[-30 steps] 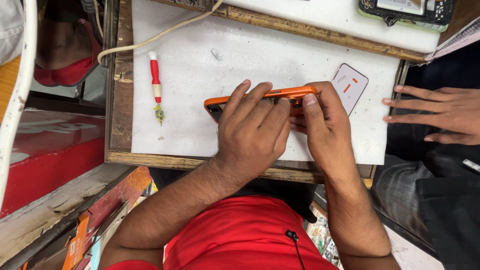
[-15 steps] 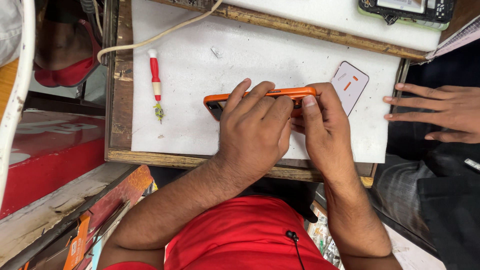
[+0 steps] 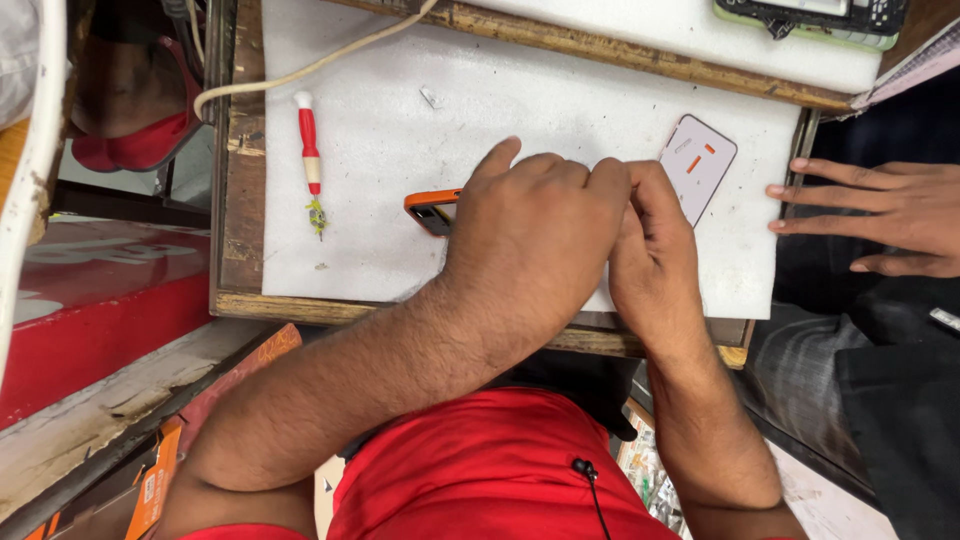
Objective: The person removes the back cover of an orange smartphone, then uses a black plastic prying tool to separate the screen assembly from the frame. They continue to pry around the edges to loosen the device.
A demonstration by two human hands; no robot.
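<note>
Both hands' grip closed over orange-cased phone (image 3: 432, 210), left hand (image 3: 535, 235) covering, right hand (image 3: 655, 250) alongside.

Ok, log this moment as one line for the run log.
left hand: covering orange-cased phone | right hand: beside it, on phone | red screwdriver: lying left | white back cover: right

Worn wooden table (image 3: 235, 200) under white foam sheet (image 3: 520, 100), red-handled screwdriver (image 3: 310, 160) on top.

Red shirt (image 3: 480, 470), bare forearms, small black clip-on mic (image 3: 580, 467).
</note>
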